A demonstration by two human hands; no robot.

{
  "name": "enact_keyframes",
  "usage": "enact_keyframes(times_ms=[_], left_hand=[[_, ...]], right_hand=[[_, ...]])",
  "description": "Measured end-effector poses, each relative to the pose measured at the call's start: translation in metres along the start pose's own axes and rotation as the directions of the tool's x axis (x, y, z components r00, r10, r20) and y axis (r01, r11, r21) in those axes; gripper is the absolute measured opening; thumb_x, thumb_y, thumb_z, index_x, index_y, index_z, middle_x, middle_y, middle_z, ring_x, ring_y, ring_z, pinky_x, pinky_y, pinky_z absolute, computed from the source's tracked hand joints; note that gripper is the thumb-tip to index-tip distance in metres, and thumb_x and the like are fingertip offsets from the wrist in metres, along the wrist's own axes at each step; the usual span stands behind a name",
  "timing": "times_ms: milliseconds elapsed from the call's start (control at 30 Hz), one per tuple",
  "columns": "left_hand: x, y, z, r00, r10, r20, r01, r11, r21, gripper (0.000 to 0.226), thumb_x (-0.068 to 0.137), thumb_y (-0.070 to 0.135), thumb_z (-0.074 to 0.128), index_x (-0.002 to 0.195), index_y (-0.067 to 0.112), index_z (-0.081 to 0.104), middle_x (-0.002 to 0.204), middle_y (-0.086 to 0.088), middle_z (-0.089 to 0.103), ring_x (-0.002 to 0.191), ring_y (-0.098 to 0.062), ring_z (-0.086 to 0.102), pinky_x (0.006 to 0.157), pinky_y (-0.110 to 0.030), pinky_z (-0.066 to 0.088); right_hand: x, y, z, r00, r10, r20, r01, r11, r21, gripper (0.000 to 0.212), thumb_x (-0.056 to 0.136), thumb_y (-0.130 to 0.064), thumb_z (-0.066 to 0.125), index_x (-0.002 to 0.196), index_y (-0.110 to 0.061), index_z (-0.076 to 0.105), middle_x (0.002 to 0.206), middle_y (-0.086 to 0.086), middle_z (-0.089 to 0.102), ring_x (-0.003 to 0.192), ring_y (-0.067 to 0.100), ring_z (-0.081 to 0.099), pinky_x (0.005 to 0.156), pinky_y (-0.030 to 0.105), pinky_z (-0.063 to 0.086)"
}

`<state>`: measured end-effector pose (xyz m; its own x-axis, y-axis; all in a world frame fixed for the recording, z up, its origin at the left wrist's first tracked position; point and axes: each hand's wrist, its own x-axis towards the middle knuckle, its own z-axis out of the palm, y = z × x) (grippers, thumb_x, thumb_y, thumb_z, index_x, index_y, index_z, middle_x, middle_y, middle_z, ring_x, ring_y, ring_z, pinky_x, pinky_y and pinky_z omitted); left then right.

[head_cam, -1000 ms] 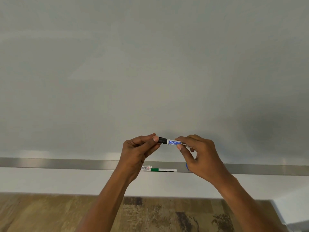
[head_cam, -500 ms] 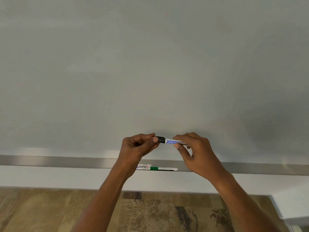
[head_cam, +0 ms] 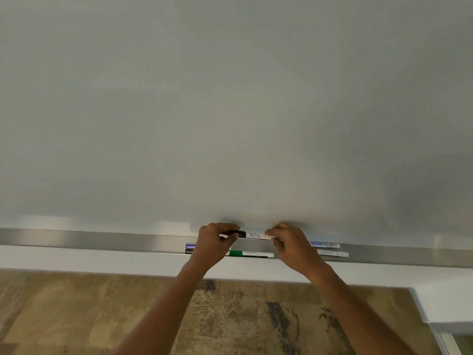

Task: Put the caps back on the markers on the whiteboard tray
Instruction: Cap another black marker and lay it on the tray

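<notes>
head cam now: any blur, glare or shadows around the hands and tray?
Head view: soft motion blur throughout; print on the held marker is unreadable. Pale glare patches sit on the whiteboard just above the tray. Faint shadows lie above the left hand and right hand.

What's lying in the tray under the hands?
The tray holds a green marker, a purple piece, a dark piece and two white markers. The hands hide their other ends.
</notes>
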<state>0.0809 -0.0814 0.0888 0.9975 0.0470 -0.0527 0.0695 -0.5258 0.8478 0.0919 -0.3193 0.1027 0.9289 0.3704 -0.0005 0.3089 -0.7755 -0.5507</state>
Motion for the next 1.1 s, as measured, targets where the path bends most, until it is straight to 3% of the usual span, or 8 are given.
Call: enact_keyframes(times_ms=[67, 167, 333, 500, 1000, 1100], left_hand=[[0.007, -0.010, 0.010, 0.998, 0.048, 0.048, -0.054, 0.987, 0.149, 0.018, 0.090, 0.016, 0.074, 0.107, 0.018, 0.081, 0.099, 0.001, 0.081, 0.076, -0.011, 0.069, 0.086, -0.023, 0.055], [0.012, -0.023, 0.024, 0.985, 0.092, 0.148, -0.134, 0.945, 0.300, 0.022, 0.096, 0.018, 0.066, 0.113, 0.019, 0.078, 0.103, -0.004, 0.079, 0.097, -0.024, 0.064, 0.086, -0.027, 0.049], [0.013, -0.038, 0.039, 0.984, 0.006, 0.176, -0.074, 0.921, 0.382, 0.025, 0.100, 0.021, 0.057, 0.115, 0.025, 0.076, 0.106, -0.010, 0.074, 0.104, -0.029, 0.061, 0.083, -0.035, 0.051], [0.014, -0.041, 0.047, 0.986, 0.002, 0.167, -0.074, 0.902, 0.425, 0.025, 0.099, 0.019, 0.053, 0.100, 0.021, 0.078, 0.100, -0.006, 0.077, 0.089, -0.027, 0.068, 0.071, -0.030, 0.049], [0.014, -0.047, 0.055, 0.981, -0.029, 0.190, -0.070, 0.866, 0.495, 0.022, 0.099, 0.016, 0.054, 0.096, 0.018, 0.076, 0.097, -0.006, 0.075, 0.084, -0.027, 0.068, 0.070, -0.032, 0.053], [0.014, -0.050, 0.051, 0.982, -0.018, 0.187, -0.079, 0.863, 0.498, 0.023, 0.098, 0.015, 0.051, 0.094, 0.017, 0.074, 0.096, -0.008, 0.075, 0.084, -0.030, 0.067, 0.073, -0.037, 0.057]], right_hand=[[0.003, 0.009, 0.014, 0.999, 0.033, 0.010, -0.033, 0.999, -0.025, 0.027, 0.094, -0.004, 0.057, 0.116, -0.009, 0.071, 0.107, 0.007, 0.067, 0.097, 0.024, 0.062, 0.084, 0.026, 0.045], [0.004, 0.020, 0.029, 0.997, 0.066, 0.038, -0.063, 0.995, -0.072, 0.027, 0.094, -0.005, 0.057, 0.116, -0.010, 0.072, 0.107, 0.008, 0.068, 0.099, 0.026, 0.062, 0.088, 0.036, 0.051], [0.004, 0.025, 0.047, 0.992, 0.123, 0.035, -0.116, 0.980, -0.162, 0.027, 0.091, -0.005, 0.056, 0.109, -0.015, 0.074, 0.101, 0.008, 0.070, 0.098, 0.027, 0.064, 0.081, 0.041, 0.056], [0.006, 0.027, 0.060, 0.987, 0.156, 0.028, -0.148, 0.973, -0.178, 0.028, 0.091, -0.002, 0.052, 0.107, -0.012, 0.073, 0.105, 0.008, 0.071, 0.107, 0.026, 0.061, 0.087, 0.037, 0.054], [0.007, 0.033, 0.077, 0.980, 0.197, 0.004, -0.195, 0.974, -0.112, 0.027, 0.091, 0.003, 0.050, 0.097, -0.008, 0.074, 0.099, 0.009, 0.070, 0.103, 0.025, 0.059, 0.087, 0.031, 0.051], [0.007, 0.035, 0.079, 0.984, 0.176, 0.022, -0.172, 0.976, -0.134, 0.035, 0.089, 0.007, 0.050, 0.109, -0.009, 0.073, 0.109, 0.009, 0.070, 0.112, 0.024, 0.056, 0.096, 0.032, 0.050]])
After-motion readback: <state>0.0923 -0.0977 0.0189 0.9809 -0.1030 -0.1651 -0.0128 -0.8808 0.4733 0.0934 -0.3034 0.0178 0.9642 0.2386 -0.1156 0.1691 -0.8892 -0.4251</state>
